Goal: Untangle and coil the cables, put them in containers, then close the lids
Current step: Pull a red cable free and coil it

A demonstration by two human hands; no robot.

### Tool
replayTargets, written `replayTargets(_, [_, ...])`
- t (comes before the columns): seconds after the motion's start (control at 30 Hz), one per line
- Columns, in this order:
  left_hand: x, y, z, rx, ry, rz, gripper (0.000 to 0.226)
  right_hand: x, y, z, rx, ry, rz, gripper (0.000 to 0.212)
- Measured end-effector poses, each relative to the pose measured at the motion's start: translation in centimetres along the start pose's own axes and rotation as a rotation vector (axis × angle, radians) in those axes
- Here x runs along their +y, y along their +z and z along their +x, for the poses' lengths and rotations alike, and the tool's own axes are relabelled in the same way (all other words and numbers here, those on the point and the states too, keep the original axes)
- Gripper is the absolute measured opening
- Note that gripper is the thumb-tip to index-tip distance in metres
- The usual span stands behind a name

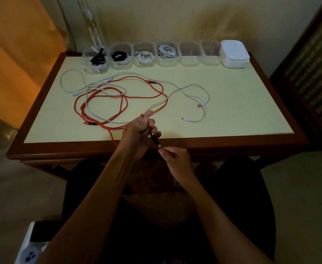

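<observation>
Holding the orange cable (118,96) near its black plug end, my left hand (140,128) grips it while my right hand (172,159) pinches the tip; its loops sprawl tangled with a white cable (190,92) on the table (232,111).

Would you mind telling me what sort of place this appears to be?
Probably a room in a home, not a workshop: a wood-framed table with a pale yellow top stands against a stained cream wall, with an orange curtain at the left.
</observation>
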State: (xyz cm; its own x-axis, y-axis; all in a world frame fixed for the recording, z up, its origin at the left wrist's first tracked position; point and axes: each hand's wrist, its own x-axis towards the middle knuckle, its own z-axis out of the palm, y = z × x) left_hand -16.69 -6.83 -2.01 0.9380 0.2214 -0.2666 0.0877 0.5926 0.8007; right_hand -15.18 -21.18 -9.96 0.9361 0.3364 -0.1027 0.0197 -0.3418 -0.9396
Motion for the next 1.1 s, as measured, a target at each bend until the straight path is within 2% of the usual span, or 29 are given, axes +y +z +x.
replayTargets(0.13, [-0.7, -0.7, 0.3, 0.166, 0.026, -0.088, 0.022, 0.4, -0.1, -0.5, -0.057, -0.008, 0.001, 0.015])
replayTargets(0.23, [-0.7, -1.6, 0.2, 0.111, -0.017, -0.086, 0.026, 0.9, -0.4, -1.1, -0.068, -0.011, 0.026, 0.014])
replayTargets(0.33, [-1.1, -1.7, -0.1, 0.017, 0.008, 0.026, 0.019, 1.0, -1.0, -1.7, -0.187, -0.039, -0.036, 0.016])
replayTargets(0.5, [-1.6, -1.8, -0.3, 0.048, 0.101, 0.057, 0.017, 0.5, -2.9, -2.5, -0.359, -0.11, -0.086, 0.022])
replayTargets(0.6, [-2.5, -2.3, -0.7, 0.072, 0.158, 0.297, 0.021, -0.3, -4.0, -2.8, -0.433, -0.066, 0.004, 0.009])
replayTargets(0.7, [-3.8, -2.8, -1.3, 0.076, 0.199, 0.653, 0.023, -1.5, -5.2, -2.7, -0.43, -0.024, 0.198, 0.011])
replayTargets(0.8, [-5.0, -3.2, -1.9, -0.002, 0.182, 0.766, 0.022, -3.0, -6.1, -1.8, -0.438, 0.004, 0.37, 0.012])
replayTargets(0.9, [-5.7, -3.1, -2.5, -0.131, 0.073, 0.671, 0.023, -4.7, -6.7, -0.5, -0.348, -0.067, 0.302, 0.02])
replayTargets(1.0, [-5.5, -1.8, -3.0, -0.193, -0.073, 0.375, 0.031, -5.5, -6.7, 1.0, -0.239, -0.112, 0.223, 0.019])
replayTargets(1.1, [-5.3, -0.8, -3.3, -0.229, -0.118, 0.209, 0.033, -5.8, -6.7, 2.3, -0.184, -0.179, 0.104, 0.013])
